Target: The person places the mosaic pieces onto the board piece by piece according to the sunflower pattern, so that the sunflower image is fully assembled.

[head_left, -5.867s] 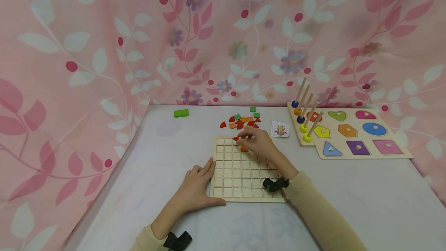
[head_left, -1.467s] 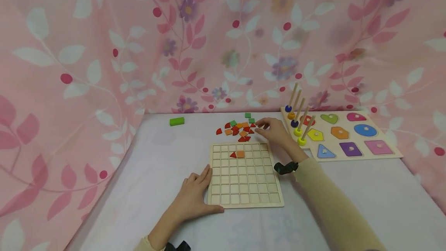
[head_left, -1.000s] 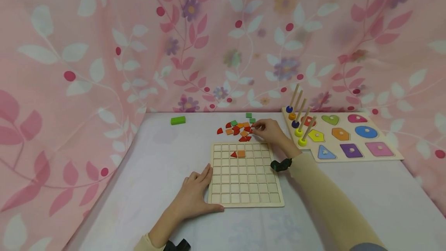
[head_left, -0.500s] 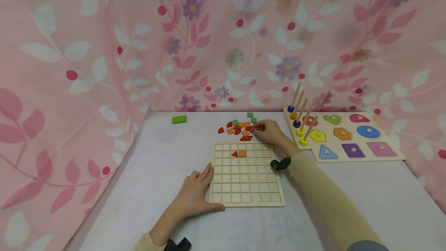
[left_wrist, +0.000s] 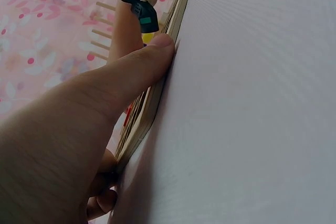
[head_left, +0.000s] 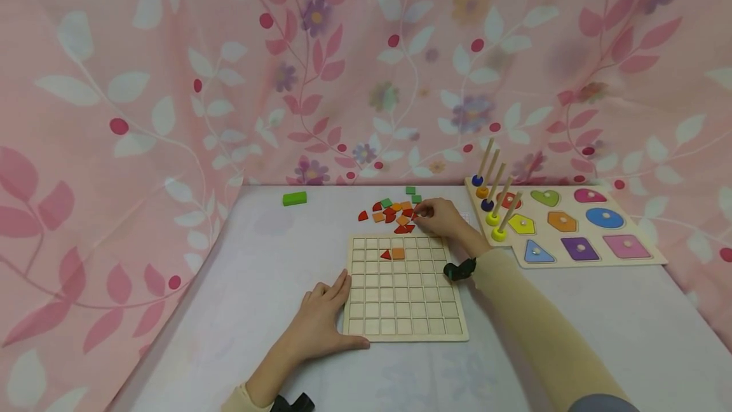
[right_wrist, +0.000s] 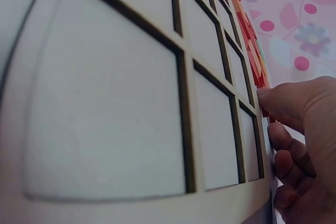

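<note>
A wooden grid board lies on the table. My left hand spreads at its lower left corner, fingers against the left edge and thumb along the near edge; the left wrist view shows the thumb on the rim. On the board, a red triangle sits left of an orange square. Beyond the board, my right hand pinches a red piece at the right side of a loose pile. In the right wrist view, the hand partly hides the red piece.
Red, orange and green pieces lie behind the board. A green block stands at the back left. At the right is a shape puzzle board with upright pegs. A small card is partly hidden behind my right hand.
The red triangle, earlier in my right hand, now lies on the board beside the orange square. My right hand has moved to the pile and closed on a red piece. The left hand stays at the board.
</note>
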`<state>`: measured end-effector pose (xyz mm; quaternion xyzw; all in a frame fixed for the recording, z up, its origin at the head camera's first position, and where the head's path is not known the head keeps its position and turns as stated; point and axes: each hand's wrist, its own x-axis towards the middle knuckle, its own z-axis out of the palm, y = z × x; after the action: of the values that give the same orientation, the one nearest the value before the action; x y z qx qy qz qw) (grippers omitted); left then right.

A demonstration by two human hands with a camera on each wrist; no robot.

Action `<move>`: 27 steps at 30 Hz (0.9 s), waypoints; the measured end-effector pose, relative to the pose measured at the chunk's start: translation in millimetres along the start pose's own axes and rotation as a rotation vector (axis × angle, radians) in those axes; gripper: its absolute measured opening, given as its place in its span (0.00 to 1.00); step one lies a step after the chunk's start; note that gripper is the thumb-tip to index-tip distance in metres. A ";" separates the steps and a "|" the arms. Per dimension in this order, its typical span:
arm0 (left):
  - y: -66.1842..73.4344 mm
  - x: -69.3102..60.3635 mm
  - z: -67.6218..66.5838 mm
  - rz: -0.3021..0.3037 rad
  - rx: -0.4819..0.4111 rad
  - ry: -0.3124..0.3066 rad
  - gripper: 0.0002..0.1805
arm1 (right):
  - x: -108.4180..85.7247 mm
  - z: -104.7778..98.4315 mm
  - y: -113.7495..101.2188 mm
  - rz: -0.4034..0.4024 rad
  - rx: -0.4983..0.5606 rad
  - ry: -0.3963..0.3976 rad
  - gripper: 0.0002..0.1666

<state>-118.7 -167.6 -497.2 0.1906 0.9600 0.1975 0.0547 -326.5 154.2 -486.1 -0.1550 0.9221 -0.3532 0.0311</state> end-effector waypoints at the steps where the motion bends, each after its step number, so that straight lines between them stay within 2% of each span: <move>1: 0.1 0.0 0.4 0.000 -0.001 0.002 0.74 | -0.3 0.1 -0.3 -0.002 -0.003 0.004 0.17; 17: 0.1 -0.4 0.3 0.001 0.006 0.006 0.74 | -3.5 -0.1 -0.2 -0.049 -0.026 0.034 0.16; 27: 0.2 -0.1 0.0 0.005 0.009 0.011 0.74 | -26.5 -2.2 -2.7 -0.079 0.073 0.112 0.15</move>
<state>-118.6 -167.5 -497.1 0.1920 0.9608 0.1944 0.0479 -301.0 161.9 -484.1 -0.1701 0.9021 -0.3955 -0.0291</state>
